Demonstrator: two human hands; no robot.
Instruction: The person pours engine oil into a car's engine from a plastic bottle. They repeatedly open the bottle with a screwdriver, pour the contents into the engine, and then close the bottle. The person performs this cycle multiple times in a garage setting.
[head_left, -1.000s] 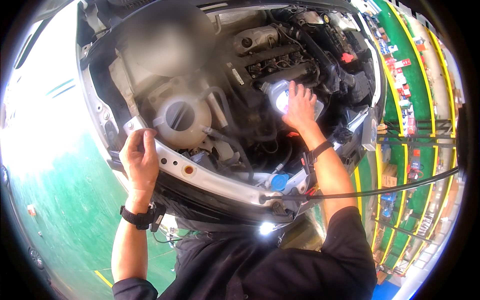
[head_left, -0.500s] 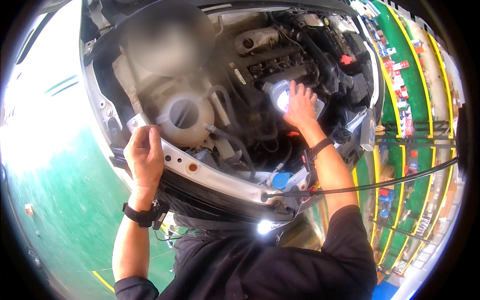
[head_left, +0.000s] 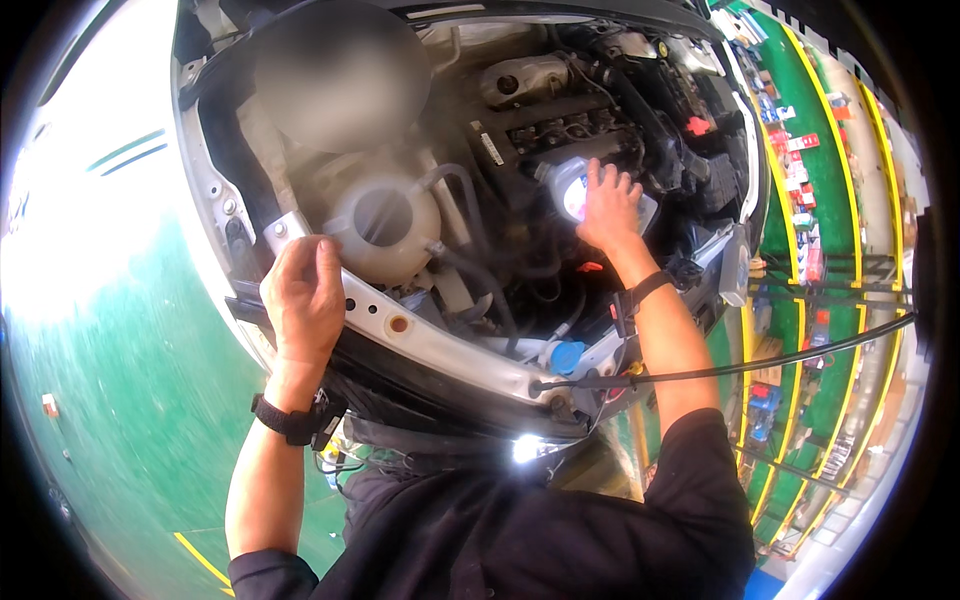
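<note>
My right hand (head_left: 612,208) grips a clear plastic bottle (head_left: 573,190) with a white label. The bottle lies tilted over the engine, and my palm and fingers hide part of it. My left hand (head_left: 305,300) is at the left end of the car's white front crossmember (head_left: 430,342), beside a small metal bracket (head_left: 288,230). Its fingers are curled together with the thumb; whatever they hold, if anything, is hidden. Just beyond that hand sits a round, pale plastic tank (head_left: 408,240) with a dark circle on top and hoses at its side.
A dark engine cover (head_left: 500,180) fills the middle of the bay. A blue cap (head_left: 567,357) sits near the front edge. A black cable (head_left: 760,364) crosses from the right. Shelves with boxes (head_left: 805,190) stand beyond the car, and green floor (head_left: 130,400) lies to the left.
The whole view has shifted slightly, with the car a little further right in it. My left thumb and fingers have changed position slightly. The right hand stays on the bottle.
</note>
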